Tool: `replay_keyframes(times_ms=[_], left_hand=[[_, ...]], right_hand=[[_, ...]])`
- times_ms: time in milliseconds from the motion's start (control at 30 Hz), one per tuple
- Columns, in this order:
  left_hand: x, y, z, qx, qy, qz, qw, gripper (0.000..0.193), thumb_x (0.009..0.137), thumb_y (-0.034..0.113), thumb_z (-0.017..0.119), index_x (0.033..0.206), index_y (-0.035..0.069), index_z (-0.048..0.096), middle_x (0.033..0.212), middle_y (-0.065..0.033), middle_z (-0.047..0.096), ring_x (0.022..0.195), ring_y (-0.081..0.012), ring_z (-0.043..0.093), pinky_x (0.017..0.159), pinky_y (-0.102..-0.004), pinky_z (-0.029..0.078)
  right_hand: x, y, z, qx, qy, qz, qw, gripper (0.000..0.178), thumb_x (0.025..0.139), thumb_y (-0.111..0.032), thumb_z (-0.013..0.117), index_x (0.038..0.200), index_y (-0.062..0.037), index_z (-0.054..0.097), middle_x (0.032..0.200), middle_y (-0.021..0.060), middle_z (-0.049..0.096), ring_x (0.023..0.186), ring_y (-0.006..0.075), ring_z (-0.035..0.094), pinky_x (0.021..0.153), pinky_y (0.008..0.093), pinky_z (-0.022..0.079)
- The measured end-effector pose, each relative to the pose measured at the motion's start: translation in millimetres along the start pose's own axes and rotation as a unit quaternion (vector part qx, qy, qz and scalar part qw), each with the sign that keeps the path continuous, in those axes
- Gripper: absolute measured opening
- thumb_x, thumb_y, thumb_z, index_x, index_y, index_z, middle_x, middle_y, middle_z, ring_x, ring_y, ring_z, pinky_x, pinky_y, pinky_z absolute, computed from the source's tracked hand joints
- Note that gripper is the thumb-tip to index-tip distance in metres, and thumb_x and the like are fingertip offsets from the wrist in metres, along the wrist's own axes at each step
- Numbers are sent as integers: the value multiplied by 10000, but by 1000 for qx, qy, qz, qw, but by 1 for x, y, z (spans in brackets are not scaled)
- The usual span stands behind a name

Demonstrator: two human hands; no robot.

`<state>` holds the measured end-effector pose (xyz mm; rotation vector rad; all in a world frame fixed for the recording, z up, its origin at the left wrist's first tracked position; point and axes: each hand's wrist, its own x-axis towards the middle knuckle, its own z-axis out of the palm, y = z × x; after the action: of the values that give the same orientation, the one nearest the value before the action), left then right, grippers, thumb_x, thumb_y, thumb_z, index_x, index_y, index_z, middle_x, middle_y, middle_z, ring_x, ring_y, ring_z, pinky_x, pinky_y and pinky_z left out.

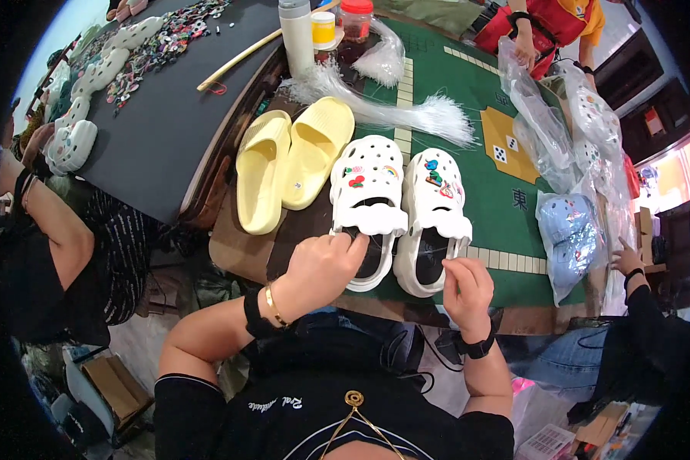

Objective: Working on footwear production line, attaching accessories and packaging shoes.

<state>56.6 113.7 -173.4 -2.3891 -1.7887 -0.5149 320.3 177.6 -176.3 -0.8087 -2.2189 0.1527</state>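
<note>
Two white clogs with holes stand side by side, toes away from me. Colourful charms, cherries and a rainbow among them, sit on the left clog [366, 170]. The right clog [435, 180] has more charms on its upper. My left hand [322, 264] is closed on the near left edge of the left clog's opening; its fingertips are partly hidden. At the right clog's near right side, my right hand [469, 290] is closed in a pinch on its edge. Left of the clogs lies a pair of pale yellow slides [314, 153].
Bundles of clear plastic strands [429, 119] lie beyond the clogs, near a grey bottle [296, 38] and a red-lidded jar [356, 19]. Bagged blue clogs [569, 234] sit at right. Other people work around the tables; loose charms [161, 54] cover part of the dark table.
</note>
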Motion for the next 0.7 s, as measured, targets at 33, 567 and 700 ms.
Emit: replay_keyframes(times_ms=[33,567,700], left_hand=[[-4,2,-3,-25,34,13,999,270,736,113,615,994,35,621,715,-55,593,559,-168,602,498,-286,495],[-32,20,-12,-86,148,70,983,307,676,82,651,971,-1,670,846,-63,618,658,-170,604,563,-271,488],[-32,24,-12,-101,118,77,985,313,683,78,630,984,8,675,841,-66,634,659,-179,610,583,-285,499]], right_hand=[[-1,0,-1,-5,-5,7,1000,242,705,69,670,927,-28,663,844,106,620,715,275,606,619,355,490],[2,3,0,0,-6,21,1000,213,718,70,659,908,-26,659,847,106,623,741,282,618,634,362,495],[1,5,-1,-9,-7,24,1000,207,718,73,654,900,-25,659,837,103,625,727,280,614,626,357,492]])
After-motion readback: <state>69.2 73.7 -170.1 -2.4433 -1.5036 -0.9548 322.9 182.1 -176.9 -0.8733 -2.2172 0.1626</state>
